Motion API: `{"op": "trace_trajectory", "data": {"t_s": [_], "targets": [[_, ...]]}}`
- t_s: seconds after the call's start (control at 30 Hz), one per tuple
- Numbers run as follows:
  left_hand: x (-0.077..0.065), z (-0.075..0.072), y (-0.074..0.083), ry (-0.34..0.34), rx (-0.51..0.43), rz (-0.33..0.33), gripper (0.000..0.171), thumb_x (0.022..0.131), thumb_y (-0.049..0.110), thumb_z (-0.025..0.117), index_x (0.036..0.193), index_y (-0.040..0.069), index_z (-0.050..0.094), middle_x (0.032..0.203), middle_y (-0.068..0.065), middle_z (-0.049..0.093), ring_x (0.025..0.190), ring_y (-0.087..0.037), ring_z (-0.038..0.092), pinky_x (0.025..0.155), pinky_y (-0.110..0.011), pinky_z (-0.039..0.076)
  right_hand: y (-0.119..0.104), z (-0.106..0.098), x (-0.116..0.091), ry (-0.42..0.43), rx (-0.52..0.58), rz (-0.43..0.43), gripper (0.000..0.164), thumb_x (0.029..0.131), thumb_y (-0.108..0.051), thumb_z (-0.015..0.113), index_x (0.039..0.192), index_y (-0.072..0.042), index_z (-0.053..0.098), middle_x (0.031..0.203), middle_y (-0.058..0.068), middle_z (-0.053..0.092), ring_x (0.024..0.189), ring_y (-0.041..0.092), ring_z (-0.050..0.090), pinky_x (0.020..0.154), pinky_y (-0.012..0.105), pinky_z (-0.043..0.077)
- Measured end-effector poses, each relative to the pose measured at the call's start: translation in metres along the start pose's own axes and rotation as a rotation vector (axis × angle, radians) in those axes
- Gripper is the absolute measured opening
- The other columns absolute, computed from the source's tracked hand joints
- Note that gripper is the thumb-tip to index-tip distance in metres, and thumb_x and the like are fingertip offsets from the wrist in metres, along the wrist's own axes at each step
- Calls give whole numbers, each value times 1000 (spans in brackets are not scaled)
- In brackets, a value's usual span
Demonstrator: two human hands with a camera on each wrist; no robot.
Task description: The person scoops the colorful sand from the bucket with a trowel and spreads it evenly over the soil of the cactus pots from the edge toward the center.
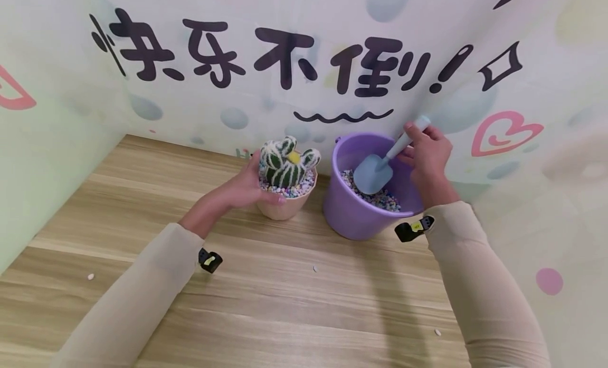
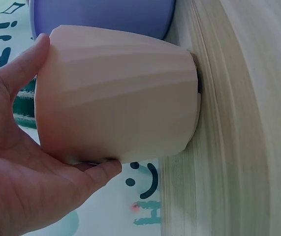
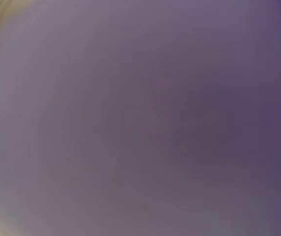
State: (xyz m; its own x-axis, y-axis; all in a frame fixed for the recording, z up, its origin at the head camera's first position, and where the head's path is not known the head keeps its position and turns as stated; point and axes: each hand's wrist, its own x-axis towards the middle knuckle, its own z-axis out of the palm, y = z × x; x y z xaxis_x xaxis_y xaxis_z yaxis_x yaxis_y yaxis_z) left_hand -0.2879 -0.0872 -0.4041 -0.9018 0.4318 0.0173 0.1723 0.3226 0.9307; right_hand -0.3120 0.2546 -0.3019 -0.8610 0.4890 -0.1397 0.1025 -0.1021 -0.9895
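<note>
Scooping pebbles: right hand (image 1: 427,157) grips trowel (image 1: 380,167) inside purple bucket (image 1: 351,215); left hand (image 1: 247,188) clasps cactus pot (image 1: 285,207) on surface (image 1: 285,304), touching bucket. Advice: load blade level, hold pot steady.

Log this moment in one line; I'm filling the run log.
left hand: holds cactus pot | right hand: holds blue trowel in purple bucket of pebbles
</note>
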Motion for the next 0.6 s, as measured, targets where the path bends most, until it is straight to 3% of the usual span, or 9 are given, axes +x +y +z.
{"op": "trace_trajectory", "data": {"t_s": [0.23, 0.6], "targets": [[7, -2, 2, -35, -3, -44, 110, 71, 15, 85, 150, 12, 8, 152, -17, 27, 141, -36, 29, 118, -50, 20, 10, 0, 4, -26, -41, 25, 42, 84, -26, 76, 122, -15, 62, 90, 3, 61, 55, 15, 63, 58, 30, 58], [19, -6, 2, -73, 1, -46, 109, 73, 15, 84, 149, 14, 7, 152, -15, 27, 142, -34, 29, 119, -48, 19, 12, 1, 6, -20, -141, 31, 50, 85, -31, 74, 131, -16, 60, 106, 2, 59, 69, 16, 68, 66, 31, 59]]}}
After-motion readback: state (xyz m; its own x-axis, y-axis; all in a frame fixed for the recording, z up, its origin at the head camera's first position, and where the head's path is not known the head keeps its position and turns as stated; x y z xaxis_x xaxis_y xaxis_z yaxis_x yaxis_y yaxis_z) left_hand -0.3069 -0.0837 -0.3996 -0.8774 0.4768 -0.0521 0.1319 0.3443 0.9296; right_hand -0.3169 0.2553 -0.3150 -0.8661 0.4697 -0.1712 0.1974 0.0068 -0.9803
